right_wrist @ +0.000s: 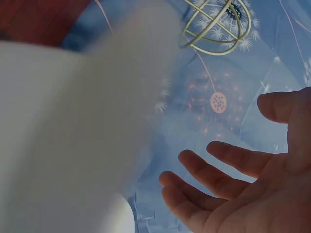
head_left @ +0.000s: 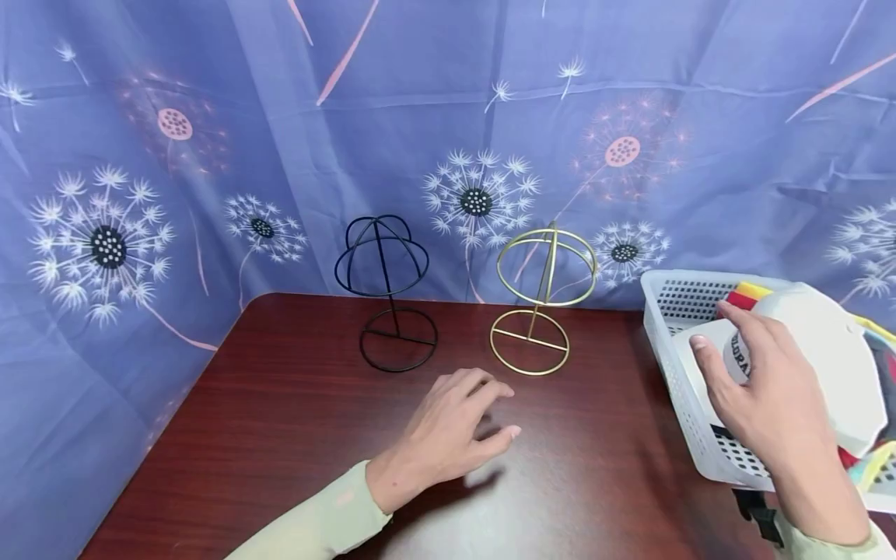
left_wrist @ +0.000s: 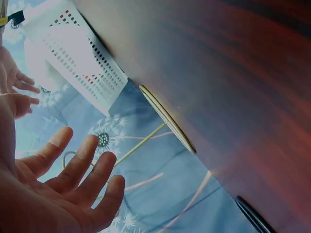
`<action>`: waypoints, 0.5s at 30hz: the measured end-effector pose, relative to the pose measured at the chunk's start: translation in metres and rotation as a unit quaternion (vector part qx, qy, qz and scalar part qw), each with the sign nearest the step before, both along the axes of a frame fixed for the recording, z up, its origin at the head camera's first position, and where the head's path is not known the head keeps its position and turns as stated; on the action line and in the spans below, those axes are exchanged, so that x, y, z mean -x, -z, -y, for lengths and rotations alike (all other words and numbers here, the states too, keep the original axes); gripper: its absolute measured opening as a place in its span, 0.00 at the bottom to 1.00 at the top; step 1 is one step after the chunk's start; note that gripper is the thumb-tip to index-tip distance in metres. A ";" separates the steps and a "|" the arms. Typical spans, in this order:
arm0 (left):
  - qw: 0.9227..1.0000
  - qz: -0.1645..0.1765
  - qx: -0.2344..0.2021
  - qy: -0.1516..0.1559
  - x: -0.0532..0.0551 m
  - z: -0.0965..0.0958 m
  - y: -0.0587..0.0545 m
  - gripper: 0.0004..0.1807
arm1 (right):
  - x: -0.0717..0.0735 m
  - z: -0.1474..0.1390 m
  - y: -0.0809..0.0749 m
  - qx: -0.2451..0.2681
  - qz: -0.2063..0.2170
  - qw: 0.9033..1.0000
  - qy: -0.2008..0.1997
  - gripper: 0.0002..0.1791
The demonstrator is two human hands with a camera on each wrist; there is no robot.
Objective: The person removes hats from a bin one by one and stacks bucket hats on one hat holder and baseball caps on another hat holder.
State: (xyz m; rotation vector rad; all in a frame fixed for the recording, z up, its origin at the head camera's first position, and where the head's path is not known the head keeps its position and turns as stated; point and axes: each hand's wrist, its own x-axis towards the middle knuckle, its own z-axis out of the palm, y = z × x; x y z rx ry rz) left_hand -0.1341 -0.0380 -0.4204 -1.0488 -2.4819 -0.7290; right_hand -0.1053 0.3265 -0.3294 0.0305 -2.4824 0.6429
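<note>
My right hand hovers over the white basket, close above a white cap with dark lettering on its front. Fingers and thumb are spread apart, and nothing sits between them in the right wrist view. There, a blurred white surface fills the left side. My left hand is held over the table with its fingers loosely bent and holding nothing. Beyond it stand a gold wire hat stand and, to the left, a black wire hat stand, both bare.
Red, yellow and other coloured items lie in the basket around the cap, partly hidden by it. The dark red wooden table runs up to a blue curtain with dandelion prints behind the stands.
</note>
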 end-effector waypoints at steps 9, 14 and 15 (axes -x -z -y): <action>1.000 -0.013 0.008 0.017 -0.001 -0.017 -0.004 0.22 | -0.006 -0.006 -0.013 0.019 -0.004 0.999 0.026 0.31; 0.999 -0.011 0.013 0.032 -0.003 -0.031 -0.004 0.22 | -0.011 -0.011 -0.017 0.021 0.013 0.998 0.050 0.32; 0.999 -0.011 0.012 0.035 -0.004 -0.034 -0.003 0.22 | -0.011 -0.012 -0.018 0.019 0.016 0.998 0.056 0.32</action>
